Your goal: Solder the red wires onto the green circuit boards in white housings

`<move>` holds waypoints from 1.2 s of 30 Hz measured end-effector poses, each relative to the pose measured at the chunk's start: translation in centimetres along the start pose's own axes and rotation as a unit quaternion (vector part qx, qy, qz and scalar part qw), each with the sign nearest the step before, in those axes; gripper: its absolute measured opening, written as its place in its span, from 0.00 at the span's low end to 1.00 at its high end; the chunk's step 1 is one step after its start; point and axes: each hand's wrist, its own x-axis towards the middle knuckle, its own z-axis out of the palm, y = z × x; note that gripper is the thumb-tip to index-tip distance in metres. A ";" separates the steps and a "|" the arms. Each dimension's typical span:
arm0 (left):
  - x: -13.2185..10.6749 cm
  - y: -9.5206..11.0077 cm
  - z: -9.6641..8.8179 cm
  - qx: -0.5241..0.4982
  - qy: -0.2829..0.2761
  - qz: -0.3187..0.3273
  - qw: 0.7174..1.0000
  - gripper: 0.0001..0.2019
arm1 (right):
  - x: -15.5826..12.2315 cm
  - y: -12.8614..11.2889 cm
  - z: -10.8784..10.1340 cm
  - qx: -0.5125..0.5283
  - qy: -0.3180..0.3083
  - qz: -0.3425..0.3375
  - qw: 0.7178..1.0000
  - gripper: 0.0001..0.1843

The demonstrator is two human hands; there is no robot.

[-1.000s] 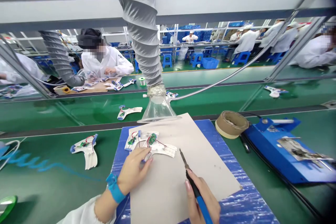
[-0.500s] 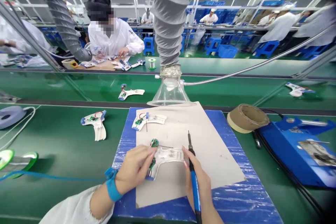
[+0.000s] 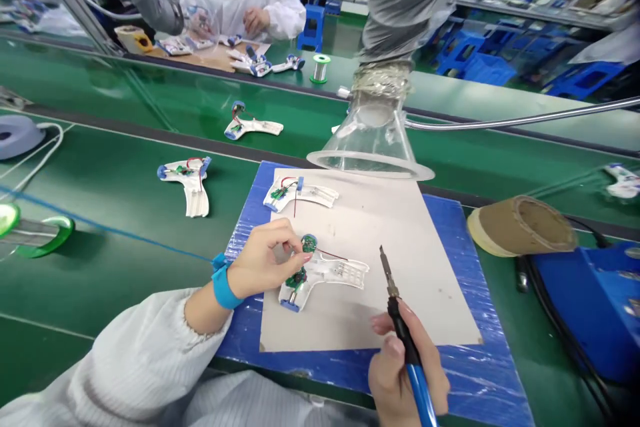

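Note:
My left hand (image 3: 265,260), with a blue wrist strap, pinches the near white plastic shell (image 3: 325,275) at its small green circuit board, pressing it onto the grey work sheet (image 3: 380,293). My right hand (image 3: 407,363) is closed round a soldering iron (image 3: 403,333) with a blue handle, its tip raised a little to the right of the shell. A second white shell (image 3: 300,193) with red wire lies farther back on the sheet.
A clear fume funnel (image 3: 373,143) on a grey hose hangs over the sheet's far edge. A tape roll (image 3: 520,225) and blue iron stand (image 3: 590,300) sit right. More shells (image 3: 187,180) lie on the green belt. A person in white works opposite.
The view tipped down. My left hand drew one shell nearer and now pinches its circuit board. My right hand let go of the shell and pulled back right with the iron.

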 end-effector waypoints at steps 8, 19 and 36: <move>0.1 0.0 0.5 -0.023 -0.013 -0.001 1.000 0.08 | -0.4 -1.5 -1.6 -0.060 -0.041 -0.026 0.997 0.10; 0.1 0.0 0.7 -0.005 -0.001 0.004 1.000 0.07 | 0.6 -2.4 -2.7 -0.094 -0.188 -0.074 0.975 0.13; 0.0 -0.2 0.8 0.016 -0.003 0.008 1.000 0.07 | 0.4 -2.2 -2.5 -0.081 -0.183 -0.090 0.976 0.15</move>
